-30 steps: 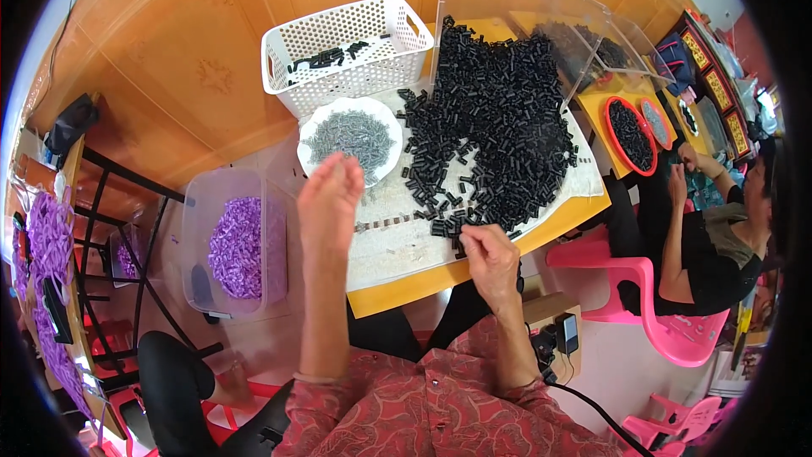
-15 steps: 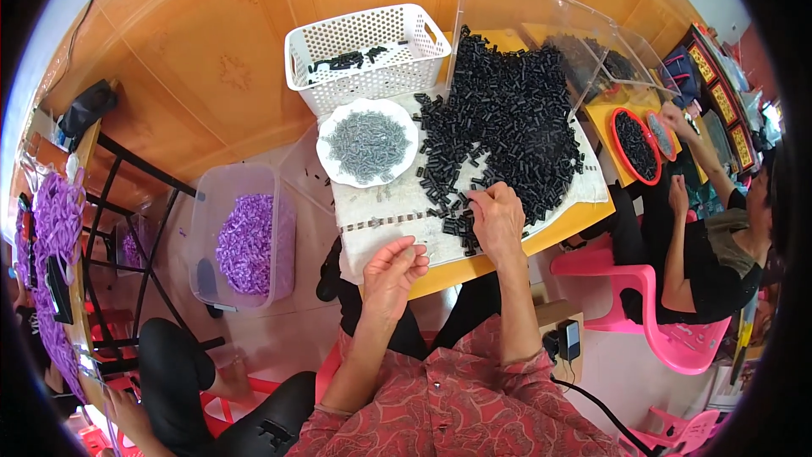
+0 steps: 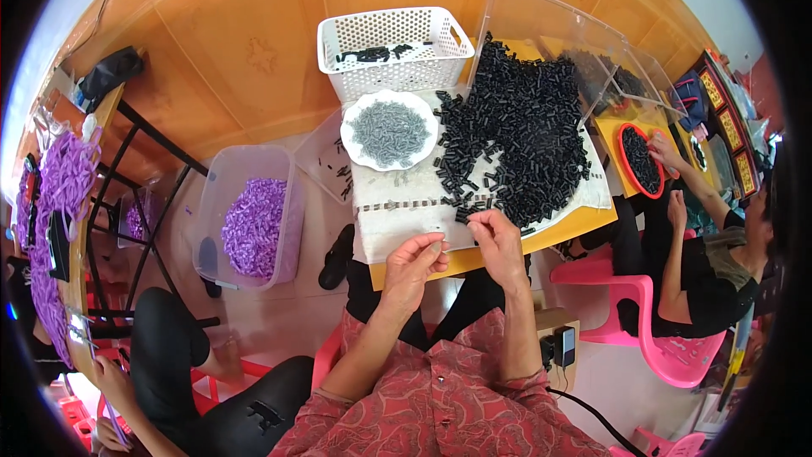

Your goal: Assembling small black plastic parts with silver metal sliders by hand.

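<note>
My left hand (image 3: 413, 267) is closed in a pinch, thumb against fingers, at the table's front edge; what it holds is too small to make out. To its right, my right hand (image 3: 501, 247) also pinches, its fingertips beside the near edge of a big pile of short black tube-like pieces (image 3: 529, 127). Whatever sits between those fingertips is hidden. The two hands are apart, fingertips facing each other. A whitish cloth (image 3: 385, 241) lies under the pile. On it, left of the pile, stands a white scalloped plate (image 3: 348, 137) heaped with small grey translucent pieces (image 3: 389, 129).
A white perforated basket (image 3: 397, 79) and a tilted clear bin (image 3: 558, 4) stand behind. A clear tub (image 3: 207, 237) of purple pieces sits on the floor at left. On the right, a co-worker on a pink chair (image 3: 647, 322) reaches to a red bowl (image 3: 624, 165) of black pieces.
My right hand has drawn back from the pile toward me and my left hand. The view has shifted slightly. The co-worker's hand has come down to the red bowl.
</note>
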Available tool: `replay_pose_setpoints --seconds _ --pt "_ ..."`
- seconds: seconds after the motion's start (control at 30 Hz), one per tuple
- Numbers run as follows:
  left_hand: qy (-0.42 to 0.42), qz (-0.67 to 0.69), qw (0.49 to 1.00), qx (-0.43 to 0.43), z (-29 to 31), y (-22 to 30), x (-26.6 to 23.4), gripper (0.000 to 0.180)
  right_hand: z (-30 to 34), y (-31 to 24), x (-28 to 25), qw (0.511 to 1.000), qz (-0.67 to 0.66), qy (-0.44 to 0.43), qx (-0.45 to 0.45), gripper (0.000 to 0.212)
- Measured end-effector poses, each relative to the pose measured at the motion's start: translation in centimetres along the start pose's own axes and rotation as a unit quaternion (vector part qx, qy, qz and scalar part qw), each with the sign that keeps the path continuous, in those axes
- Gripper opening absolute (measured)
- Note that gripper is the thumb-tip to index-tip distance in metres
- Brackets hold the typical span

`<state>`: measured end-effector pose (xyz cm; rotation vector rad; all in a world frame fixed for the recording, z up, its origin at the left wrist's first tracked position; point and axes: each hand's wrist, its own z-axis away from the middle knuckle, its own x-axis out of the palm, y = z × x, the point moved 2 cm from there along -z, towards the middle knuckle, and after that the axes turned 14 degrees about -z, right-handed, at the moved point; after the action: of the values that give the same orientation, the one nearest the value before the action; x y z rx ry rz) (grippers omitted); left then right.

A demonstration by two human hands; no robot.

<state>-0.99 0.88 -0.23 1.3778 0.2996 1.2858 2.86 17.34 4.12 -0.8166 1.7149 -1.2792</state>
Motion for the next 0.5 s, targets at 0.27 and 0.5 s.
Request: replay_pose_setpoints --seconds 0.27,0.5 --pt "0.012 -0.052 0.998 0.043 1.4 0.0 0.4 0.022 3.2 -2.5 2.2 0.996 -0.048 -0.077 0.019 0.009" --pt "-0.062 0.083 0.994 0.033 2.3 -0.3 0.0 0.021 4.7 -4.1 2.6 0.995 -0.064 -0.074 0.017 0.009"
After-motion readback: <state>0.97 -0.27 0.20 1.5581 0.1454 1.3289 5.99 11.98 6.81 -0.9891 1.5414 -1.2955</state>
